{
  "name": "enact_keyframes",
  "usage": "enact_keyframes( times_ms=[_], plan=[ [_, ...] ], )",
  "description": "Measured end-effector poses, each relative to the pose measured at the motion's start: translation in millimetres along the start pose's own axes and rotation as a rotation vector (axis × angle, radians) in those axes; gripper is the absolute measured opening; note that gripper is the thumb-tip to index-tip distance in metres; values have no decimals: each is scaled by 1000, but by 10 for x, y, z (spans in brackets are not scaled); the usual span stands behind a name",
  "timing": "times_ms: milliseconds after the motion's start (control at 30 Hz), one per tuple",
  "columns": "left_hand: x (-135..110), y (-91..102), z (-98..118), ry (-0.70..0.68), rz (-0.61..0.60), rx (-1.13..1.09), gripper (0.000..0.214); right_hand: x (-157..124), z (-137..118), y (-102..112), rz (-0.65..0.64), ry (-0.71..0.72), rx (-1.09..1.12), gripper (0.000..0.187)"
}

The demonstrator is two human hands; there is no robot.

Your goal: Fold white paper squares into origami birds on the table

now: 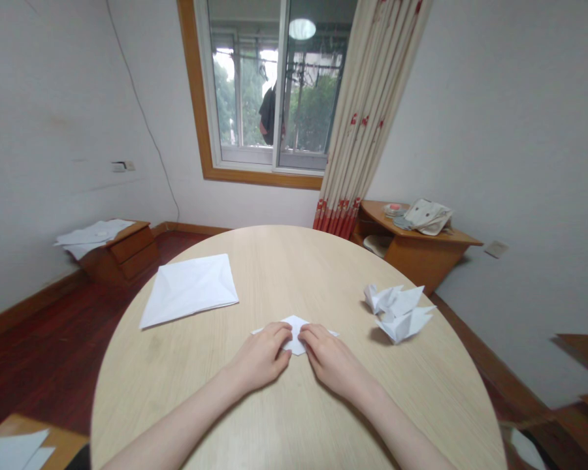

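Note:
A small folded white paper (295, 336) lies flat near the middle of the table, its pointed top facing away from me and thin tips sticking out to both sides. My left hand (267, 352) holds its left part, with the fingertips pressed on the paper and the thumb near its lower edge. On the other side, my right hand (329, 352) grips the right part with bent fingers. Both hands cover much of the paper, so its side folds are partly hidden.
The round wooden table (294, 267) carries a stack of white paper sheets (191, 290) at the left and several folded paper figures (402, 313) at the right. Beyond it stand a low drawer cabinet (132, 251) and a corner cabinet (421, 254) with a cloth bag (428, 215).

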State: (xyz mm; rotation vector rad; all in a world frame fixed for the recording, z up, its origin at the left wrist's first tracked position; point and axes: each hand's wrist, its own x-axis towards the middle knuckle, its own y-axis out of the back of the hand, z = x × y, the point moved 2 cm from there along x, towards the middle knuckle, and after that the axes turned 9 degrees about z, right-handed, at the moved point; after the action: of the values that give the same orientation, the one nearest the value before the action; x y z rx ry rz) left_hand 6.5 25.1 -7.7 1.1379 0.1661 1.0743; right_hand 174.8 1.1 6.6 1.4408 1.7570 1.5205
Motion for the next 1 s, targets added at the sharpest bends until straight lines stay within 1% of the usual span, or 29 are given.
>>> enact_keyframes(
  times_ms=[100,200,467,733,1000],
  plan=[
    [-6,4,-1,-12,1,-17,27,-11,-1,48,-9,-5,25,31],
    [-2,-2,-6,-6,14,-25,27,-21,-4,79,-23,-5,23,33],
    [-7,-49,-48,-11,64,-53,25,-7,-15,72,-9,-16,-5,25],
    [21,8,11,4,32,-21,21,-5,-23,76,-3,-17,-16,17],
    [21,25,38,0,33,34,15,3,-24,75,-2,-23,-10,16]
  ],
)
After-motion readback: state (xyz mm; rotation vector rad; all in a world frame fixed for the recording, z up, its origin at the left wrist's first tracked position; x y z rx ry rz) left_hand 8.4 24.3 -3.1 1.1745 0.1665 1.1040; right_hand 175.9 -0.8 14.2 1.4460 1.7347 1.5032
